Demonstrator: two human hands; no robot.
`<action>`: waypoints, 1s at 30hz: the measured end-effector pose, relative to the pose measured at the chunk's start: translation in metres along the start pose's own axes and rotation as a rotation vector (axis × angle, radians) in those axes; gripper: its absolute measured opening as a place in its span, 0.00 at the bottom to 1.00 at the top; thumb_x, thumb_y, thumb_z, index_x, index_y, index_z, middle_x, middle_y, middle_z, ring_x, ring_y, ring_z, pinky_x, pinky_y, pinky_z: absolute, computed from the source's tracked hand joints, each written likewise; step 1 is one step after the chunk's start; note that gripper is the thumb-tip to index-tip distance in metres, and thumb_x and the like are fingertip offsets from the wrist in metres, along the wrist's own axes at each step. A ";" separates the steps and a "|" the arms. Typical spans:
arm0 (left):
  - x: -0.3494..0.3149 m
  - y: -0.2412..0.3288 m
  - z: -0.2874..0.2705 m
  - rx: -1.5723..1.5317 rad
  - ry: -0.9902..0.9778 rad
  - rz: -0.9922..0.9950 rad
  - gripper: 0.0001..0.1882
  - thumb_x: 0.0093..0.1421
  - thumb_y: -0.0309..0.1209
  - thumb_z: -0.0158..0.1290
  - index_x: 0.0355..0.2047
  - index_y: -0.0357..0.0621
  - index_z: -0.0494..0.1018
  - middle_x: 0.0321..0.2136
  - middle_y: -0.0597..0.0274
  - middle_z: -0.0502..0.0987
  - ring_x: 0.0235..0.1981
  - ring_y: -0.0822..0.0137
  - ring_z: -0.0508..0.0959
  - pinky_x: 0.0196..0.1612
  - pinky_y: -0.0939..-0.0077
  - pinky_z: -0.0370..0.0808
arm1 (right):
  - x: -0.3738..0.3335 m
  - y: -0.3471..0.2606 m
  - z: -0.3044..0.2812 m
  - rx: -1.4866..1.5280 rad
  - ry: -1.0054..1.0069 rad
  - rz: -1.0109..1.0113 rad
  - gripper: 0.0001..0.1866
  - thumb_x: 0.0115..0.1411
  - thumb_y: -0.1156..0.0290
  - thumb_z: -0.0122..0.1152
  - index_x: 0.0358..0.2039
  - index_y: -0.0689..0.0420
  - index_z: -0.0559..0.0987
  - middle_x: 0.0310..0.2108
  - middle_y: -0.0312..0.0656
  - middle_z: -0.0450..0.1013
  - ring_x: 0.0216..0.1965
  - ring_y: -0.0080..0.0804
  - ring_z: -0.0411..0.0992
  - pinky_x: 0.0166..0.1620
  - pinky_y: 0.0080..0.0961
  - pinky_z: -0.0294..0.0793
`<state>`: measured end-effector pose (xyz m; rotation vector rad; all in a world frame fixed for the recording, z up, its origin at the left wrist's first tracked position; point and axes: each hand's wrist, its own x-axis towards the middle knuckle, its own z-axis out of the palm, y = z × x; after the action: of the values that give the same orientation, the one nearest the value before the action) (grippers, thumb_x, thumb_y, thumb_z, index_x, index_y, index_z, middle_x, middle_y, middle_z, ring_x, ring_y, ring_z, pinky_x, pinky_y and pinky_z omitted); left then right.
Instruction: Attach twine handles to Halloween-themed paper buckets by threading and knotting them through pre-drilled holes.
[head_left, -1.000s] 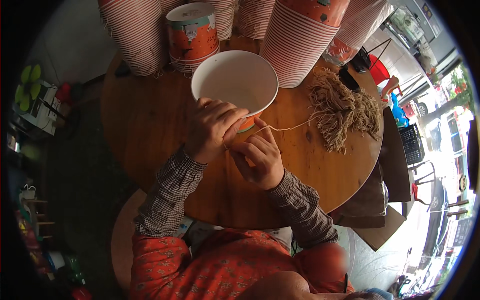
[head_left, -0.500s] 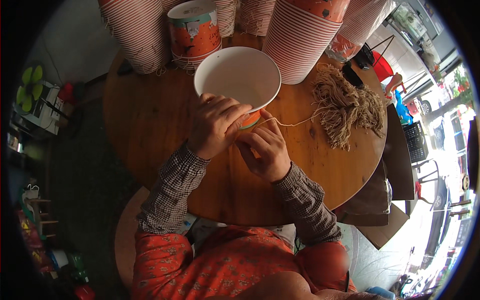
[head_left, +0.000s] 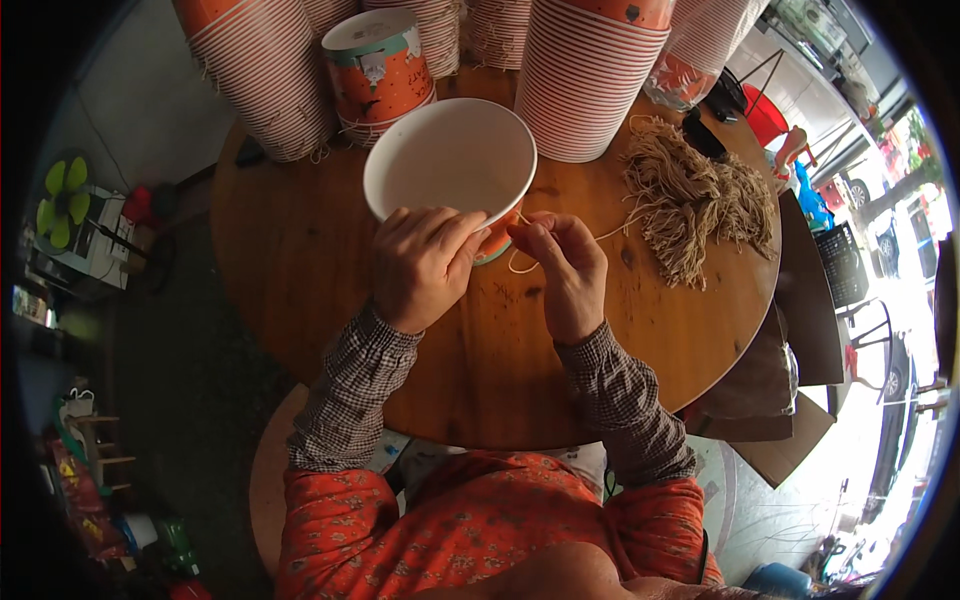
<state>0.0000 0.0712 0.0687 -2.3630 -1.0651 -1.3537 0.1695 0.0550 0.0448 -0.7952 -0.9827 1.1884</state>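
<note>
A large paper bucket [head_left: 450,160], white inside and orange outside with a green band at its base, stands on the table with its mouth tipped toward me. My left hand [head_left: 425,262] grips its near rim, fingers over the edge and thumb on the outer side. Close to the bucket's right side, my right hand [head_left: 568,268] pinches a thin beige cord [head_left: 522,262] between thumb and fingertips. The cord runs against the bucket wall, loops below the fingers and trails right toward a heap of cords [head_left: 690,205]. The bucket's far side is hidden.
Tall stacks of nested buckets [head_left: 590,85] line the back of the round wooden table [head_left: 480,370]. An orange bucket [head_left: 380,75] sits upside down on a short stack at the back left. Cardboard boxes [head_left: 750,410] stand beyond the table's right edge; a green fan [head_left: 62,200] is at far left.
My right hand has turned upward and shifted slightly right, its fingers now pinching the cord beside the bucket. My left hand stays on the rim. The whole view has shifted slightly.
</note>
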 end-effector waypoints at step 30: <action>0.014 0.014 -0.006 0.031 -0.097 0.039 0.08 0.56 0.29 0.57 0.36 0.43 0.75 0.25 0.66 0.78 0.27 0.65 0.77 0.32 0.71 0.69 | 0.005 0.008 -0.004 -0.011 -0.030 0.065 0.07 0.62 0.73 0.58 0.36 0.64 0.74 0.30 0.35 0.74 0.31 0.19 0.73 0.37 0.16 0.75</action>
<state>0.0098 0.0644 0.0858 -2.4359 -1.0517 -1.2117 0.1709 0.0617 0.0373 -0.8252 -0.9947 1.2551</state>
